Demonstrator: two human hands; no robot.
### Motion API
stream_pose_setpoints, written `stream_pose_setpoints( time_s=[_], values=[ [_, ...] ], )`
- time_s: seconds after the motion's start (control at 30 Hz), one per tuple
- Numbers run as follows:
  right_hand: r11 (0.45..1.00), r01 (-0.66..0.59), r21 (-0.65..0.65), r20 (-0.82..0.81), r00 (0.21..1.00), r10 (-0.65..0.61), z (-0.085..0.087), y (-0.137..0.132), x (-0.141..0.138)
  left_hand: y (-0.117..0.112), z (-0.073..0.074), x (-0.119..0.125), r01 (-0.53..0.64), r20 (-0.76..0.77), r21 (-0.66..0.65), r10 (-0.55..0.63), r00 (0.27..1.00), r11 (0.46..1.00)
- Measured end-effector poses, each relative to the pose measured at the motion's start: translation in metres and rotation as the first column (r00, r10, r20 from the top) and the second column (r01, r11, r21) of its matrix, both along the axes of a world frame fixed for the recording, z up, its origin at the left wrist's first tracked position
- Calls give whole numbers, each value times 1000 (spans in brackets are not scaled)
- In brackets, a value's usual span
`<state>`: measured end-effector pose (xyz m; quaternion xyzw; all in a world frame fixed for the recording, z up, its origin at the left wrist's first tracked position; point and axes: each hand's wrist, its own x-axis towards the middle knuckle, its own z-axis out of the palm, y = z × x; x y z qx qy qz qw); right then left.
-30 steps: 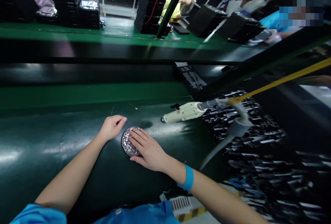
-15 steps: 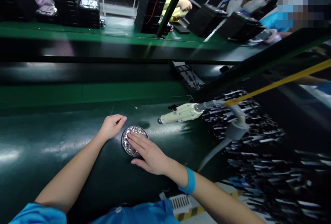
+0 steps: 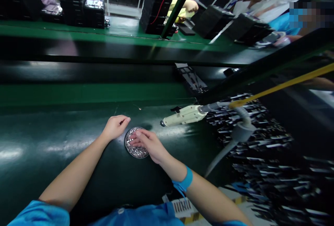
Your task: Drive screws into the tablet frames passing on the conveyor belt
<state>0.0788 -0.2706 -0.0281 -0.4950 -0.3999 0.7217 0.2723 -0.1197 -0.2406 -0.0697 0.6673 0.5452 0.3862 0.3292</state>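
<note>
A round dish (image 3: 126, 146) full of small shiny metal pieces, which look like screws, sits on the dark green bench (image 3: 104, 177). My right hand (image 3: 152, 146) is over the dish, turned on its side with the palm partly showing; its fingers are stretched out at the metal pieces and nothing is visibly gripped. Just left of the dish, my left hand (image 3: 116, 127) rests with its fingers curled into a closed shape. What the left fingers hold, if anything, is hidden. A cream-coloured power screwdriver (image 3: 185, 115) hangs to the right of the dish, its tip pointing left.
A yellow strap (image 3: 284, 86) and grey hose run to the tool. Dark parts with pale strips (image 3: 250, 125) are piled on the right. Black trays (image 3: 69, 3) are stacked on the far bench, where other people work. A slanted dark beam (image 3: 261, 62) crosses the right side.
My right hand has rolled over from palm-down on the metal pieces to a sideways pose, thumb now on top. My left hand keeps its closed shape. The whole view has shifted slightly.
</note>
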Motion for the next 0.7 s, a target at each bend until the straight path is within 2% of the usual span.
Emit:
stream_pose_setpoints(
  time_s=[0.1, 0.2, 0.43, 0.5, 0.57, 0.7],
  values=[
    [993, 113, -32, -81, 990, -115, 1, 4, -2, 0, 0, 0, 8, 3, 2, -8, 1000, 1000],
    [989, 129, -68, -128, 982, -136, -1, 1, -4, 0, -1, 0, 6, 3, 3, -6, 1000, 1000],
    [996, -34, -85, -6, 999, 33, 6, -11, 21, 0, 0, 1, -1, 4, -6, 1, 1000, 1000],
    [988, -105, -112, 6, 994, 107, 8, -13, 23, -1, 1, 1, 1, 7, -7, -1, 1000, 1000],
    [984, -125, -128, -11, 992, 125, 6, -13, 18, -1, 1, 1, 1, 9, -5, -1, 1000, 1000],
    [988, 82, -130, -121, 988, -98, 0, -10, 8, -1, 1, 0, -1, 8, -2, 1, 1000, 1000]
  ],
)
